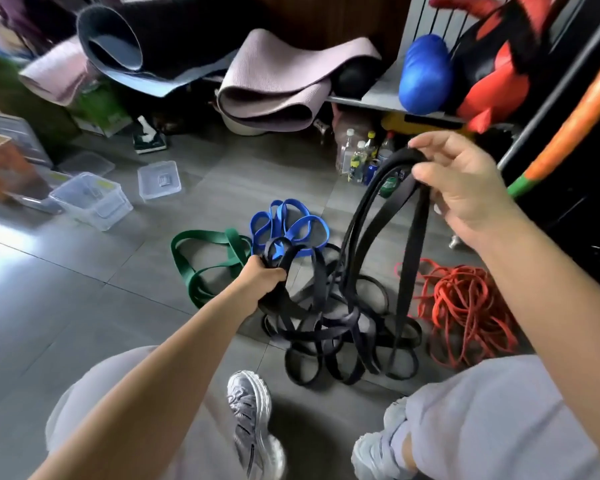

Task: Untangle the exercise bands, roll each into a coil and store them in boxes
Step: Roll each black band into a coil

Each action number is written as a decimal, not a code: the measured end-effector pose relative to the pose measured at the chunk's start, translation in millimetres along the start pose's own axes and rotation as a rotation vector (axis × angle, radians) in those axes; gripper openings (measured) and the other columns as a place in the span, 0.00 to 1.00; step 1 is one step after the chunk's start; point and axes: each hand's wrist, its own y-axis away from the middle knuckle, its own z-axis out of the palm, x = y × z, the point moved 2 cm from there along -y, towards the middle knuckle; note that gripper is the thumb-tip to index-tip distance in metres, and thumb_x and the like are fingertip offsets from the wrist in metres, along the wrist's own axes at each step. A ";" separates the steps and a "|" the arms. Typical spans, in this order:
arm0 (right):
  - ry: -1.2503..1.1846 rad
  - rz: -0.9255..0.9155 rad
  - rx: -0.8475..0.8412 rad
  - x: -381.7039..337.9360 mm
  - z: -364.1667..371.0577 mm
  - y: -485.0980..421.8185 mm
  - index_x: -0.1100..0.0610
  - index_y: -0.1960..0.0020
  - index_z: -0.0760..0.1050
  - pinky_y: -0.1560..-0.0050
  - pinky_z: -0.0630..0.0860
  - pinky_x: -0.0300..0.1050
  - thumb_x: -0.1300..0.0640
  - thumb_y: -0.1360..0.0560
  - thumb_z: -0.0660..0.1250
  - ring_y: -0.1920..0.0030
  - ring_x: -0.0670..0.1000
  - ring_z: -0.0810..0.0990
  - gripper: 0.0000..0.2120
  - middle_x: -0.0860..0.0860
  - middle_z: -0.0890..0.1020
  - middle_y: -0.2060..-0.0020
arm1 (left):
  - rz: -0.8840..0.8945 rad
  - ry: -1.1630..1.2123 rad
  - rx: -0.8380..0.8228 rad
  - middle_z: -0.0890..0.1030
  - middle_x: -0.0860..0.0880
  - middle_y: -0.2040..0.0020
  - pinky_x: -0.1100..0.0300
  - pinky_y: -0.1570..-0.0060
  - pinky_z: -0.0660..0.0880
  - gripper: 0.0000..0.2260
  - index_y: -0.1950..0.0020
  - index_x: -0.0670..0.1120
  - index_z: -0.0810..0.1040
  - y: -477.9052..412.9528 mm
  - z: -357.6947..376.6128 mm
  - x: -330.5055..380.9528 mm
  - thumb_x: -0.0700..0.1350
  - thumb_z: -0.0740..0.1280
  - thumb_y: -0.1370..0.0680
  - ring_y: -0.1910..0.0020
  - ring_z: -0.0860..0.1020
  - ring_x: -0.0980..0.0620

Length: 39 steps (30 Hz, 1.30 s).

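Head view: black bands (408,265) beneath right hand (465,192)

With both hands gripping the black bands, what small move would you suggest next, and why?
Probably raise the right hand higher while the left hand holds its bunch low: the black bands run from it into a tangled heap on the floor, so tension should expose the knot.

Arms extended, left hand (264,276) low and fisted, right hand (465,183) raised, fingers curled.
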 end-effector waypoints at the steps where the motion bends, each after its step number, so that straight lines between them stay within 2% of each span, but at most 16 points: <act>1: -0.052 -0.027 0.054 -2.5 -4.9 -4.8 0.54 0.53 0.74 0.50 0.71 0.35 0.73 0.30 0.62 0.52 0.46 0.76 0.15 0.48 0.78 0.56 | -0.011 -0.019 0.007 0.79 0.38 0.58 0.48 0.55 0.77 0.08 0.50 0.36 0.76 -1.2 0.1 -4.0 0.34 0.65 0.28 0.59 0.79 0.41; 3: -0.147 -0.064 0.163 -4.5 -14.7 -11.5 0.54 0.52 0.74 0.48 0.72 0.41 0.69 0.32 0.63 0.52 0.50 0.75 0.13 0.48 0.79 0.58 | -0.022 -0.060 0.043 0.80 0.40 0.57 0.50 0.54 0.77 0.09 0.48 0.38 0.74 -4.1 -0.8 -12.6 0.34 0.66 0.28 0.57 0.79 0.43; 6: -0.182 -0.094 0.276 -4.5 -23.7 -16.6 0.54 0.51 0.73 0.60 0.74 0.37 0.70 0.28 0.62 0.65 0.42 0.75 0.13 0.41 0.77 0.70 | -0.043 -0.129 0.100 0.78 0.46 0.60 0.58 0.60 0.72 0.10 0.50 0.42 0.74 -10.2 -5.3 -21.6 0.35 0.68 0.29 0.60 0.76 0.47; 7: -0.177 -0.098 0.302 -4.4 -25.1 -17.9 0.54 0.51 0.73 0.61 0.74 0.37 0.71 0.27 0.62 0.66 0.41 0.74 0.13 0.40 0.76 0.72 | -0.056 -0.157 0.115 0.77 0.46 0.59 0.59 0.61 0.71 0.10 0.50 0.42 0.74 -12.4 -7.5 -24.1 0.35 0.68 0.29 0.60 0.76 0.47; 11: -0.308 -0.096 0.368 -7.4 -25.4 -25.9 0.55 0.51 0.71 0.56 0.77 0.41 0.70 0.27 0.62 0.65 0.41 0.76 0.12 0.40 0.77 0.72 | -0.032 -0.302 0.124 0.76 0.47 0.64 0.63 0.70 0.69 0.05 0.56 0.41 0.75 -16.7 -10.9 -26.2 0.34 0.67 0.30 0.68 0.73 0.52; 14: -0.315 -0.089 0.324 -5.4 -13.9 -28.3 0.55 0.50 0.71 0.53 0.78 0.44 0.70 0.26 0.62 0.64 0.42 0.77 0.11 0.42 0.79 0.70 | -0.053 -0.387 0.112 0.75 0.48 0.67 0.61 0.66 0.70 0.07 0.65 0.44 0.72 -15.7 -8.7 -29.5 0.34 0.66 0.30 0.67 0.74 0.51; 16: -0.319 -0.081 0.254 -2.7 -4.6 -28.4 0.55 0.51 0.71 0.52 0.79 0.46 0.69 0.26 0.63 0.59 0.45 0.79 0.10 0.43 0.80 0.66 | -0.061 -0.436 0.086 0.77 0.46 0.65 0.60 0.62 0.71 0.05 0.62 0.43 0.73 -14.1 -7.3 -33.1 0.34 0.67 0.30 0.65 0.75 0.48; 20: -0.341 -0.086 0.164 -1.9 7.1 -30.2 0.54 0.53 0.74 0.55 0.79 0.46 0.65 0.28 0.66 0.55 0.49 0.79 0.08 0.45 0.79 0.64 | -0.013 -0.182 0.154 0.77 0.47 0.66 0.60 0.67 0.72 0.06 0.63 0.46 0.74 -14.8 -7.1 -33.6 0.38 0.69 0.29 0.66 0.75 0.50; 23: -0.253 -0.085 0.123 2.9 16.4 -28.6 0.54 0.53 0.74 0.56 0.80 0.46 0.68 0.26 0.64 0.56 0.47 0.78 0.09 0.45 0.78 0.63 | -0.063 0.101 0.214 0.79 0.41 0.59 0.48 0.54 0.78 0.03 0.58 0.42 0.76 -19.1 -11.5 -30.8 0.40 0.69 0.26 0.61 0.78 0.44; 25: -0.276 -0.079 0.146 4.9 18.4 -27.9 0.55 0.53 0.74 0.53 0.80 0.48 0.69 0.25 0.63 0.57 0.46 0.77 0.09 0.45 0.78 0.63 | -0.132 0.144 0.207 0.80 0.37 0.53 0.41 0.47 0.77 0.08 0.49 0.38 0.77 -22.5 -14.7 -34.9 0.41 0.68 0.25 0.54 0.80 0.39; 27: -0.343 -0.083 0.186 2.5 15.8 -29.4 0.55 0.53 0.73 0.51 0.79 0.49 0.68 0.26 0.64 0.57 0.47 0.77 0.08 0.46 0.78 0.63 | -0.179 0.117 0.202 0.80 0.36 0.51 0.40 0.46 0.76 0.10 0.47 0.36 0.77 -21.9 -16.7 -42.7 0.41 0.68 0.24 0.50 0.80 0.38; 30: -0.436 -0.095 0.230 -0.2 7.3 -33.4 0.55 0.52 0.72 0.51 0.78 0.48 0.65 0.28 0.64 0.57 0.48 0.78 0.08 0.47 0.80 0.63 | -0.203 0.027 0.198 0.79 0.39 0.55 0.47 0.49 0.77 0.07 0.52 0.39 0.76 -17.2 -17.1 -52.1 0.42 0.69 0.25 0.55 0.79 0.43; 32: -0.380 -0.124 0.218 2.5 5.1 -34.9 0.55 0.51 0.71 0.50 0.79 0.49 0.65 0.27 0.63 0.59 0.44 0.79 0.08 0.43 0.81 0.65 | -0.197 -0.097 0.192 0.79 0.41 0.57 0.53 0.54 0.76 0.06 0.54 0.40 0.77 -16.1 -18.3 -55.8 0.42 0.70 0.25 0.58 0.78 0.46; 34: -0.290 -0.139 0.213 9.4 6.8 -36.0 0.54 0.50 0.71 0.47 0.79 0.51 0.65 0.26 0.63 0.58 0.43 0.79 0.08 0.42 0.81 0.64 | -0.178 -0.161 0.183 0.78 0.42 0.58 0.54 0.55 0.75 0.06 0.54 0.40 0.77 -15.7 -19.2 -55.0 0.41 0.70 0.26 0.58 0.77 0.46; 36: -0.206 -0.146 0.244 16.8 8.9 -37.5 0.53 0.51 0.71 0.46 0.78 0.53 0.63 0.27 0.64 0.57 0.44 0.77 0.08 0.46 0.78 0.61 | -0.150 -0.151 0.187 0.79 0.42 0.60 0.54 0.57 0.76 0.05 0.55 0.40 0.77 -16.9 -18.7 -52.5 0.40 0.70 0.26 0.61 0.78 0.46; 39: -0.133 -0.195 0.298 26.9 10.4 -42.0 0.53 0.51 0.70 0.49 0.76 0.53 0.64 0.27 0.63 0.62 0.41 0.76 0.08 0.48 0.75 0.61 | -0.108 -0.102 0.208 0.78 0.45 0.65 0.59 0.66 0.73 0.08 0.62 0.43 0.75 -17.2 -18.1 -48.2 0.43 0.70 0.26 0.68 0.76 0.47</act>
